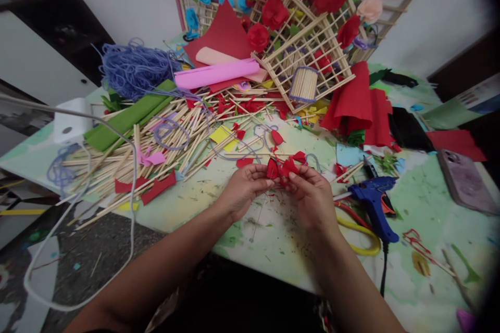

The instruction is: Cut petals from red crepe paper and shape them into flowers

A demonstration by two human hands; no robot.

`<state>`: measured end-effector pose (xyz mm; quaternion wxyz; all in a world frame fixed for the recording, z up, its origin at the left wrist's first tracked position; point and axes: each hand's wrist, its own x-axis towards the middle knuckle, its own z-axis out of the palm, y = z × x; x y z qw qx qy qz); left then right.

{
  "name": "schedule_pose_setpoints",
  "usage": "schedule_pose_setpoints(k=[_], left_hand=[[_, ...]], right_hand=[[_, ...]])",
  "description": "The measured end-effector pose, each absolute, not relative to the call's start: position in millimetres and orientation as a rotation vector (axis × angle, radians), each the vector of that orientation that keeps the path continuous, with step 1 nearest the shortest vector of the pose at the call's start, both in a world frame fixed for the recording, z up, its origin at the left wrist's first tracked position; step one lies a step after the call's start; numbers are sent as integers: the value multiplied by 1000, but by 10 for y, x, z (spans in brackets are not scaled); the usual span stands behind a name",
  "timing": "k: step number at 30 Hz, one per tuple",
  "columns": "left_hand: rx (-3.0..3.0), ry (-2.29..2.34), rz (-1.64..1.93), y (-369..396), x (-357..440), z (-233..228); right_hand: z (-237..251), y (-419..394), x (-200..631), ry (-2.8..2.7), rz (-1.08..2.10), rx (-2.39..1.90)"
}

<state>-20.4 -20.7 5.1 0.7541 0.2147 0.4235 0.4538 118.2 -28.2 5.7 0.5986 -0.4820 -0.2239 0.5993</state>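
Small pieces of red crepe paper [289, 167] are pinched between my two hands over the near middle of the table. My left hand [247, 187] closes its thumb and fingers on the left edge of a red petal-shaped piece [272, 168] with a dark rim. From the other side my right hand [312, 192] pinches the right part of the red paper. A thin wire or thread hangs down below the fingers. Just beyond the hands lies another red petal [277, 137]. How the red pieces join is hidden by the fingers.
Thin wooden sticks [183, 135] and blue-purple yarn [136, 70] cover the left. A stick lattice [308, 57] with paper roses [275, 12] stands behind. At right lie a blue glue gun [375, 200], yellow-handled scissors [361, 247] and a phone [466, 179]. A white cable [133, 187] loops at left.
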Motion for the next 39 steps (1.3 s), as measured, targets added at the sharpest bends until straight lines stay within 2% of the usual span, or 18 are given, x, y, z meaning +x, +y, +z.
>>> schedule_pose_setpoints(k=[12,29,39], left_hand=[[473,921,980,-224,-183,44],[516,909,974,-221,-176,30],[521,892,970,-221,-180,49]], right_hand=[[50,-315,1171,-628,1319,-1142],[145,-359,1156,-583,1510,-1165],[83,-327,1180,-511,1256,-1179]])
